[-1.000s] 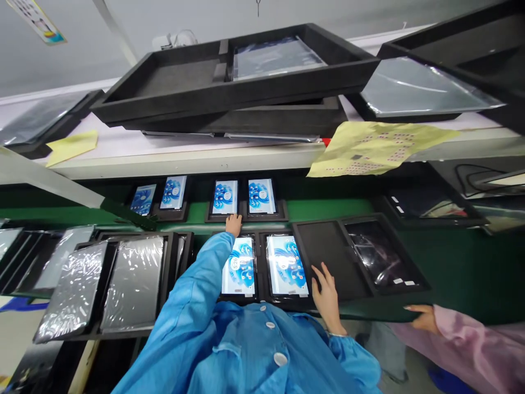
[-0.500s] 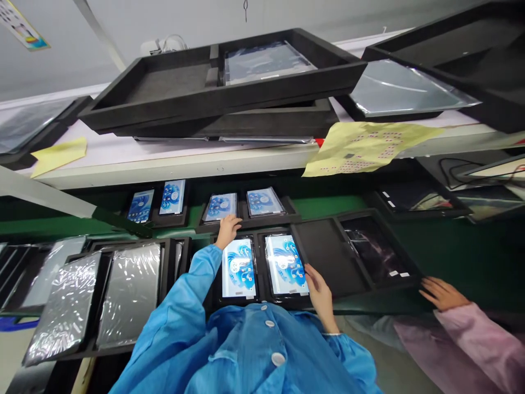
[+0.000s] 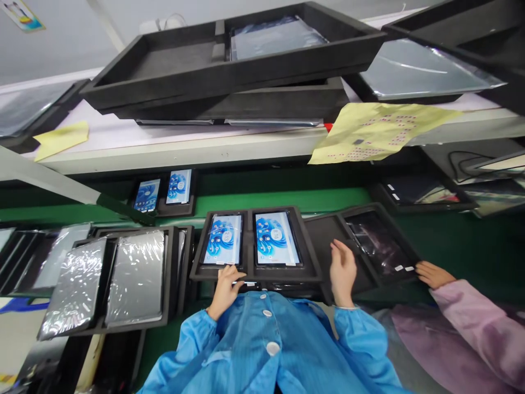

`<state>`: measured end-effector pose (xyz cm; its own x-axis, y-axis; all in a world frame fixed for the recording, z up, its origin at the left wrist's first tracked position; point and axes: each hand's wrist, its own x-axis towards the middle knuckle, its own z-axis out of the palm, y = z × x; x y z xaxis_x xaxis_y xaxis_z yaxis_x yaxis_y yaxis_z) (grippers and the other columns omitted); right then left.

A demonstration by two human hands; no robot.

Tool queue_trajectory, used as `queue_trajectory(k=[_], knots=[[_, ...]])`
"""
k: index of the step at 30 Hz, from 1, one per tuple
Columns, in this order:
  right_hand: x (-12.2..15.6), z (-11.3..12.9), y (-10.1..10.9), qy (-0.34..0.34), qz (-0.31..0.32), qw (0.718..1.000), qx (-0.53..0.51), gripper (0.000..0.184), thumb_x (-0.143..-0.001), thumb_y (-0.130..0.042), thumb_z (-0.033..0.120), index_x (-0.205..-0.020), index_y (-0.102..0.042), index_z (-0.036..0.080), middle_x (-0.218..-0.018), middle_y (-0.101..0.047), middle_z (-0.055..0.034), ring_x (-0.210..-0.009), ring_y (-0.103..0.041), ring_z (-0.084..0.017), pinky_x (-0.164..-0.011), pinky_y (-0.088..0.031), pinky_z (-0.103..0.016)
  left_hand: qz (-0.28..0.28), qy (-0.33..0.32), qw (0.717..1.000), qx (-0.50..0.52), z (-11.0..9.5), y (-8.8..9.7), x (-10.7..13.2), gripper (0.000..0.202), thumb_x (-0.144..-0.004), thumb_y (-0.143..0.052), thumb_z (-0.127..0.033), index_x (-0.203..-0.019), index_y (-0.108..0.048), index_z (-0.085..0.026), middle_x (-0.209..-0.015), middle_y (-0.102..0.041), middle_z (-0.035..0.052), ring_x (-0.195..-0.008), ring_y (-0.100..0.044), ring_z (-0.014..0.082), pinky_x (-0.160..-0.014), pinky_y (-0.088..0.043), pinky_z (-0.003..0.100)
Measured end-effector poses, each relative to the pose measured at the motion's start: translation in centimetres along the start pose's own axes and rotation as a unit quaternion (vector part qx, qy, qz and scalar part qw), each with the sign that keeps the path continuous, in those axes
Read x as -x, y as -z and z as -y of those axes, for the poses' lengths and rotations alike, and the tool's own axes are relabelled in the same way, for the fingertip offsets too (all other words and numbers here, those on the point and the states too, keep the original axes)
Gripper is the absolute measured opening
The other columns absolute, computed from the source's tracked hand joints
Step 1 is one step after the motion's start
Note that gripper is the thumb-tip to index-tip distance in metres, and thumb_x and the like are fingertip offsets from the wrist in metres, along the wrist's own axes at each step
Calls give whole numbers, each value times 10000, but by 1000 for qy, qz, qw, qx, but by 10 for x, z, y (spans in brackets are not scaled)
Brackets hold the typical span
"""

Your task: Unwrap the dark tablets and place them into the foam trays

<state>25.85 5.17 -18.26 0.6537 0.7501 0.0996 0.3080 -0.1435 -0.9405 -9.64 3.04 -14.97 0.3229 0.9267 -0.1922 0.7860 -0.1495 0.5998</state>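
In mid-frame, the left grip (image 3: 225,289) is holding the black tray (image 3: 287,275), which should be moving flat and slow, while the right grip (image 3: 343,273) is hanging open beside it.

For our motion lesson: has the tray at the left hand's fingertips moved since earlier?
Yes: the tray has come towards the blue jacket, away from the shelf edge.

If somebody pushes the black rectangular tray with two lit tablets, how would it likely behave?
The black rectangular foam-like tray would probably feel stiff, since its thick edges look straight. The flat blue-and-white lit tablets may shift only slightly, because raised dark walls surround each one.
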Motion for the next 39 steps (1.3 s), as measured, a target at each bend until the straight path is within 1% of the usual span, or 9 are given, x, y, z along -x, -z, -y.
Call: queue_trajectory(k=[7, 10, 12, 17, 21, 26, 29, 33, 39], knots=[[41, 34, -127, 146, 248, 940, 186, 646, -931, -541, 541, -1402, -566, 101, -1559, -418, -240, -1492, -281, -454, -1201, -242, -634, 95, -14, 995, -22, 15, -10, -37, 160, -817, -677, -167, -869, -806, -245, -901, -737, 49, -924, -690, 219, -899, -535, 321], [49, 37, -169, 140, 252, 918, 272, 920, -857, -686, 567, -1520, -381, 8, -1618, -172, -358, -1493, -18, -589, -1124, -97, -793, -4, 73, 995, -72, 12, -10, -81, 361, -969, -511, -285, -1240, -710, -154, -1319, -640, 200, -1266, -579, 346, -1079, -451, 526], [51, 39, -183, 137, 248, 906, 314, 1079, -800, -757, 581, -1568, -265, 4, -1616, -68, -396, -1468, 47, -627, -1067, -64, -846, -73, 139, 982, -106, 8, -14, -109, 621, -982, -505, -400, -1507, -452, -70, -1589, -328, 316, -1479, -286, 498, -1096, -311, 741], [54, 44, -189, 141, 247, 885, 368, 1189, -769, -814, 461, -1615, -78, 65, -1614, -11, -403, -1466, 33, -629, -1033, -71, -872, -113, 192, 964, -146, -1, -31, -142, 833, -929, -606, -401, -1609, -244, -83, -1670, -97, 318, -1505, -4, 600, -1024, -211, 875], [52, 59, -180, 130, 248, 884, 375, 1245, -642, -887, 275, -1617, -132, 100, -1614, -113, -388, -1453, -66, -650, -1045, -172, -842, -116, 175, 967, -148, -4, -14, -134, 820, -925, -603, -349, -1624, -230, -137, -1661, -188, 299, -1494, -150, 590, -1029, -334, 806], [23, 78, -123, 122, 241, 913, 305, 1076, -757, -711, 297, -1634, -102, 163, -1425, -546, -259, -1263, -566, -460, -985, -487, -542, -136, 131, 975, -116, 23, 63, -95, 811, -972, -455, -244, -1649, -9, -234, -1459, -553, 228, -1133, -687, 330, -920, -549, 406], [-14, 77, -78, 32, 196, 962, 189, 894, -731, -678, 322, -1558, -384, 152, -988, -743, -139, -931, -711, -356, -902, -526, -465, -173, 164, 963, -121, 57, 109, -70, 772, -981, -417, -229, -1649, -32, -185, -951, -743, 135, -813, -731, 285, -806, -536, 374], [-53, 82, -36, -1, 209, 970, 128, 505, -643, -745, 399, -1085, -730, 155, -793, -739, -95, -840, -704, -332, -839, -547, -459, -198, 166, 964, -56, 86, 135, -53, 699, -972, -527, -319, -1609, -292, -154, -630, -649, 15, -652, -681, 234, -756, -517, 322], [-7, 138, 16, -159, 226, 954, -116, 608, -489, -873, 452, -1013, -708, 191, -931, -777, -79, -736, -720, -283, -636, -585, -386, -276, 60, 951, 125, 37, 125, -26, 414, -1004, -476, -354, -1311, -680, -166, -1233, -743, 91, -1130, -699, 218, -1026, -516, 337]])
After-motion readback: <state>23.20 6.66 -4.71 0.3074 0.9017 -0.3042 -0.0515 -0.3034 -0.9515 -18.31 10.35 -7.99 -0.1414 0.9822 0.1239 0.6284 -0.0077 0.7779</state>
